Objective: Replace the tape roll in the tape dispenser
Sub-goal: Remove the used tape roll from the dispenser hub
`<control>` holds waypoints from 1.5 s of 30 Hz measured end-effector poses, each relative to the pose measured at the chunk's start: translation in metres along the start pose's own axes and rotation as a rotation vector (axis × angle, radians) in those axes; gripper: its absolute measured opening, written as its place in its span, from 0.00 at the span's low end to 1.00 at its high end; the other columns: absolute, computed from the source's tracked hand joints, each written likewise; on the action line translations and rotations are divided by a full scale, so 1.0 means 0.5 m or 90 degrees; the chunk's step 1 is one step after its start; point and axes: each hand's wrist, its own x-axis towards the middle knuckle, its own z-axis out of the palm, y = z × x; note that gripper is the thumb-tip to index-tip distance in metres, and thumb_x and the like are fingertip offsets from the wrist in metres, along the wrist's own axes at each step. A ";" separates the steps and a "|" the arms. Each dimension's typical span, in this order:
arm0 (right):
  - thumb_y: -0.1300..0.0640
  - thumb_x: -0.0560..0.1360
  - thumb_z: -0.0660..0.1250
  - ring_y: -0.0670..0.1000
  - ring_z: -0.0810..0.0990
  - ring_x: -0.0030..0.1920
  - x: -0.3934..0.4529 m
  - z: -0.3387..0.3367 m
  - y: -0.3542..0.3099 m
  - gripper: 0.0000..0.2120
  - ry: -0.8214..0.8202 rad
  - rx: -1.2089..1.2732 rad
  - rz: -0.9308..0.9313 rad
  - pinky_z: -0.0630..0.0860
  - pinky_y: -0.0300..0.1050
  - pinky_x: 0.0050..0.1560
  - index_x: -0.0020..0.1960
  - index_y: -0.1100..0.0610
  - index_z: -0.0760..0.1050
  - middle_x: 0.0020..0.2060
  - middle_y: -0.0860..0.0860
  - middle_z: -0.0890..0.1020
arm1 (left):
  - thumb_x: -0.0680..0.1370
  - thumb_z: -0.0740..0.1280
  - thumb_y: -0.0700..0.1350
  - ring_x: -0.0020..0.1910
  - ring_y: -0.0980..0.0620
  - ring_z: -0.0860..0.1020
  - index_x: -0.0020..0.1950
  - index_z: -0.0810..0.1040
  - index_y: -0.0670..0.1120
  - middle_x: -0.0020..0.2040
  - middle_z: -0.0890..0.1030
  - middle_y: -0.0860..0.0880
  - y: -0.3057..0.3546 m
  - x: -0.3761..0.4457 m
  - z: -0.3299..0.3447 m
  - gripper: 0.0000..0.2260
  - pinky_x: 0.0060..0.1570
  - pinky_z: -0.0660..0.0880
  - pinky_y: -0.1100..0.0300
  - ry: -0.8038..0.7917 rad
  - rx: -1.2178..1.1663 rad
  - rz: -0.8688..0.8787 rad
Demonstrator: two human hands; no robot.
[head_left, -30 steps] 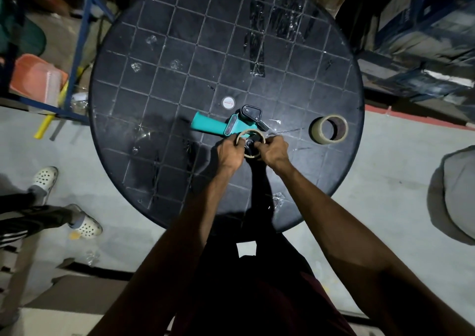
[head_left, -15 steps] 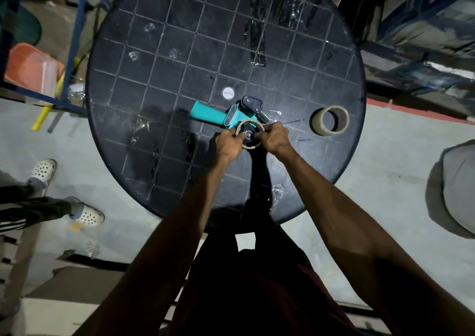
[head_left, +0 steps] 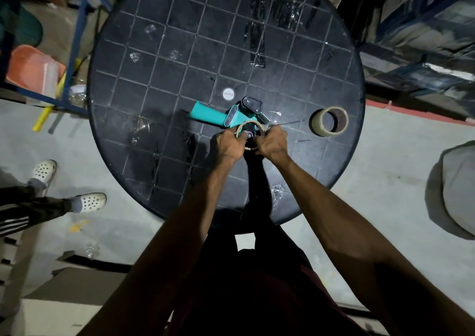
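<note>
teal plastic is showing on the tape dispenser (head_left: 226,116), which is lying on its side on the round black table (head_left: 159,78), a little toward the near right part of the top. its handle is pointing to the left and its black head is pointing away from the person. at the near end of the dispenser a thin cardboard ring, the empty tape core (head_left: 250,135), is sitting around the black hub. the left hand (head_left: 228,145) is gripping the left side of this core, with the fingers closed on its edge. the right hand (head_left: 272,143) is gripping the right side in the same way, the fingers pinched on the rim. both hands are touching the core and are very close to each other; it is not possible to tell if the core is fully on the hub or partly off.

a full tape roll (head_left: 329,121) is lying flat on the table to the right, well apart from the dispenser, near the table's edge. a small white round cap (head_left: 228,94) is lying just beyond the dispenser. pieces of clear tape are sticking on the table surface. at the left, on the grey floor, another person's feet in white shoes (head_left: 90,202) are standing.
</note>
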 end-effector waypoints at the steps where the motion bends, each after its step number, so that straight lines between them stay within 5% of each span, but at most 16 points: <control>1: 0.53 0.71 0.75 0.59 0.86 0.34 -0.001 0.002 0.004 0.13 -0.020 -0.021 0.001 0.86 0.55 0.38 0.47 0.63 0.79 0.43 0.60 0.85 | 0.77 0.65 0.59 0.44 0.44 0.81 0.58 0.83 0.52 0.46 0.85 0.45 0.000 -0.005 -0.003 0.16 0.50 0.80 0.50 -0.008 -0.006 -0.004; 3: 0.52 0.74 0.74 0.58 0.87 0.33 -0.006 -0.003 0.008 0.14 -0.057 -0.041 0.005 0.86 0.55 0.41 0.49 0.64 0.80 0.42 0.61 0.86 | 0.79 0.65 0.57 0.46 0.46 0.81 0.58 0.83 0.51 0.48 0.85 0.47 -0.004 -0.016 -0.009 0.15 0.50 0.79 0.54 -0.028 -0.047 -0.012; 8: 0.57 0.77 0.71 0.55 0.85 0.53 -0.001 -0.019 -0.002 0.18 -0.049 -0.019 -0.111 0.80 0.45 0.61 0.66 0.56 0.81 0.53 0.57 0.86 | 0.80 0.63 0.51 0.46 0.45 0.84 0.66 0.77 0.58 0.51 0.85 0.46 -0.007 -0.007 -0.007 0.15 0.52 0.82 0.50 -0.054 -0.082 0.018; 11: 0.57 0.76 0.72 0.54 0.86 0.51 0.016 -0.017 -0.005 0.13 -0.038 -0.036 -0.107 0.81 0.44 0.58 0.60 0.57 0.84 0.52 0.56 0.87 | 0.80 0.63 0.47 0.49 0.45 0.82 0.67 0.79 0.56 0.53 0.85 0.46 0.019 -0.005 -0.020 0.15 0.54 0.80 0.54 -0.041 -0.077 0.030; 14: 0.58 0.74 0.75 0.54 0.86 0.48 0.021 -0.022 -0.015 0.11 -0.032 -0.013 -0.073 0.83 0.47 0.55 0.56 0.58 0.86 0.49 0.58 0.87 | 0.81 0.64 0.46 0.43 0.47 0.83 0.66 0.80 0.53 0.48 0.85 0.46 0.021 0.005 -0.018 0.14 0.43 0.82 0.57 -0.044 -0.084 0.024; 21: 0.57 0.73 0.77 0.53 0.83 0.43 0.025 -0.014 -0.021 0.10 0.020 -0.006 -0.024 0.79 0.40 0.47 0.53 0.59 0.85 0.52 0.58 0.84 | 0.81 0.65 0.41 0.40 0.50 0.75 0.66 0.81 0.46 0.48 0.83 0.44 0.020 0.019 -0.003 0.14 0.35 0.66 0.76 -0.007 -0.063 0.047; 24: 0.56 0.71 0.77 0.56 0.84 0.46 0.023 -0.007 -0.018 0.11 0.059 -0.004 -0.028 0.82 0.44 0.53 0.51 0.58 0.84 0.52 0.58 0.83 | 0.81 0.66 0.41 0.37 0.52 0.75 0.68 0.80 0.48 0.49 0.83 0.47 0.025 0.018 -0.002 0.16 0.33 0.67 0.76 0.012 -0.073 0.053; 27: 0.58 0.73 0.76 0.54 0.80 0.44 0.013 -0.009 -0.015 0.09 0.092 -0.002 -0.043 0.77 0.40 0.47 0.50 0.62 0.83 0.45 0.55 0.81 | 0.81 0.67 0.42 0.37 0.54 0.75 0.66 0.81 0.51 0.50 0.82 0.48 0.031 0.016 -0.008 0.14 0.26 0.67 0.74 0.015 -0.064 0.032; 36: 0.53 0.75 0.75 0.52 0.86 0.44 -0.059 -0.025 -0.011 0.14 0.089 0.041 -0.131 0.76 0.34 0.47 0.57 0.60 0.86 0.47 0.56 0.88 | 0.78 0.69 0.48 0.52 0.47 0.81 0.65 0.81 0.53 0.55 0.85 0.46 0.009 -0.044 -0.045 0.15 0.51 0.73 0.63 0.002 -0.083 0.075; 42: 0.51 0.67 0.74 0.54 0.88 0.47 -0.132 -0.029 0.010 0.19 -0.067 0.237 -0.136 0.84 0.60 0.54 0.56 0.56 0.86 0.45 0.49 0.88 | 0.73 0.71 0.39 0.54 0.53 0.79 0.77 0.67 0.56 0.62 0.79 0.47 -0.062 -0.128 -0.110 0.34 0.49 0.72 0.75 -0.061 -0.173 0.160; 45: 0.54 0.69 0.73 0.55 0.87 0.53 -0.179 -0.021 0.004 0.17 -0.132 0.257 -0.154 0.83 0.61 0.58 0.58 0.53 0.86 0.50 0.49 0.88 | 0.68 0.76 0.41 0.59 0.51 0.78 0.76 0.65 0.60 0.65 0.73 0.45 -0.105 -0.158 -0.132 0.41 0.59 0.78 0.61 -0.051 -0.153 0.189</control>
